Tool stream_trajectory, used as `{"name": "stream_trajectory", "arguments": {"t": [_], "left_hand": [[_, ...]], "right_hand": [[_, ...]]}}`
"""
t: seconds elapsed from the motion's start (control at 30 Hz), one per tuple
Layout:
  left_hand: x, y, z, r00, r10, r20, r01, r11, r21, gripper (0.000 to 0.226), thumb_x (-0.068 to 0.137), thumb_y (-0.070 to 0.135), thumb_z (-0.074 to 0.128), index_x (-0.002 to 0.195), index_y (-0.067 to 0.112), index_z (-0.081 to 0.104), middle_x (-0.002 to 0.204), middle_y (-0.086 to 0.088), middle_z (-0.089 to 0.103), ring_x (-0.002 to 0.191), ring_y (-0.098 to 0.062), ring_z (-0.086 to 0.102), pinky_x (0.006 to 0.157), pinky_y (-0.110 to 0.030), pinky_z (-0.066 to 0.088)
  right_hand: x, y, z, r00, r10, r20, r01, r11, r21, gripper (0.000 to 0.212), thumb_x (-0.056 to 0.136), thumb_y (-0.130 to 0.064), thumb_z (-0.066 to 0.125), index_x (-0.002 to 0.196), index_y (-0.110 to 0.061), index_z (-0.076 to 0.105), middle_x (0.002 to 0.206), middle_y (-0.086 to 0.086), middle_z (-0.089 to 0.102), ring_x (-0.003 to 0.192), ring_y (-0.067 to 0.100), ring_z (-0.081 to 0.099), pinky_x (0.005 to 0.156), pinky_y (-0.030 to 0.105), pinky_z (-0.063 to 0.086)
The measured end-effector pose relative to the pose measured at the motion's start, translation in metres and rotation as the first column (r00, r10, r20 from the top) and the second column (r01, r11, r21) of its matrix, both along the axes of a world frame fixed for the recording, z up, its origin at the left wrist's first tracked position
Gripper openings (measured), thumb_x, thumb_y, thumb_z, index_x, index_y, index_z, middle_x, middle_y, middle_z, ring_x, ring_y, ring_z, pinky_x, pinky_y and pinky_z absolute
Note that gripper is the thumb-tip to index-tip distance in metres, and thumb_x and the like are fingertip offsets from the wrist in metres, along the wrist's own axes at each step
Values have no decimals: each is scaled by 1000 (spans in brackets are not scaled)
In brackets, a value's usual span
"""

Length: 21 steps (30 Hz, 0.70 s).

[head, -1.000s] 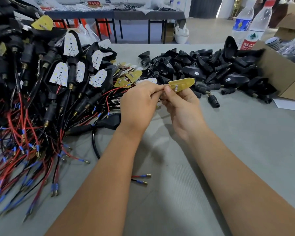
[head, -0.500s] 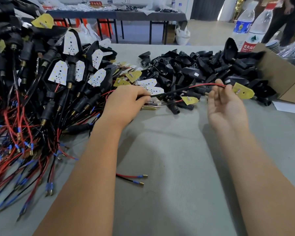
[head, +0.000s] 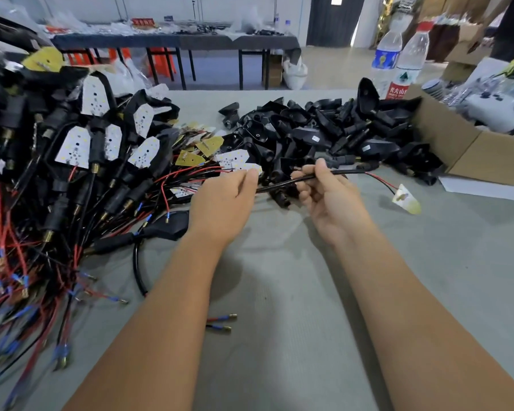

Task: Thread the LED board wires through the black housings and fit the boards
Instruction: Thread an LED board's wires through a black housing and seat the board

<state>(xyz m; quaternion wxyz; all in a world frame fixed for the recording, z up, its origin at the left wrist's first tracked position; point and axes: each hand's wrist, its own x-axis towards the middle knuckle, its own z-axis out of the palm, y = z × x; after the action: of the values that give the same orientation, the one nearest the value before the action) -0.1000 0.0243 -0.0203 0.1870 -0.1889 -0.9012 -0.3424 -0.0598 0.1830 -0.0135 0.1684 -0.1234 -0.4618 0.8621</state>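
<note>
A grey table [head: 309,336] fills the view. Nearest lie two loose wire ends [head: 220,323]. Above them the left hand [head: 220,203] and right hand [head: 327,194] each pinch one black-sleeved wire [head: 344,172], its small board [head: 405,198] dangling to the right. Finished lamps [head: 72,161] are heaped at left, empty black housings [head: 324,134] beyond, bottles [head: 398,60] behind.

Black-sleeved wire [head: 347,172] between both hands [head: 328,192]

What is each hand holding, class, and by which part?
The right hand grips the LED board's wires along their black sleeve; the board dangles free. The left hand pinches the same wires farther along.
</note>
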Motion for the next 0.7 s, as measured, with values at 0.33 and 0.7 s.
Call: {"name": "stream_trajectory", "arguments": {"t": [0.33, 0.7], "left_hand": [[0, -4, 3, 996, 56, -66, -59, 997, -45, 48, 97, 40, 46, 57, 17, 33, 51, -2, 40, 56, -22, 41, 49, -30, 22], [2, 12, -4, 953, -272, 136, 292, 943, -160, 21, 97, 33, 48, 87, 24, 63, 82, 7, 60, 82, -15, 55, 70, -35, 43]], "right_hand": [[5, 27, 9, 961, -243, -131, 215, 957, -194, 27, 101, -21, 50, 83, -6, 61, 70, 6, 68, 56, 9, 56, 54, 16, 49], [5, 4, 3, 999, -41, 29, 15, 799, 601, 17, 91, -7, 59, 78, -10, 70, 70, 6, 66, 53, 11, 56, 49, 19, 43]]}}
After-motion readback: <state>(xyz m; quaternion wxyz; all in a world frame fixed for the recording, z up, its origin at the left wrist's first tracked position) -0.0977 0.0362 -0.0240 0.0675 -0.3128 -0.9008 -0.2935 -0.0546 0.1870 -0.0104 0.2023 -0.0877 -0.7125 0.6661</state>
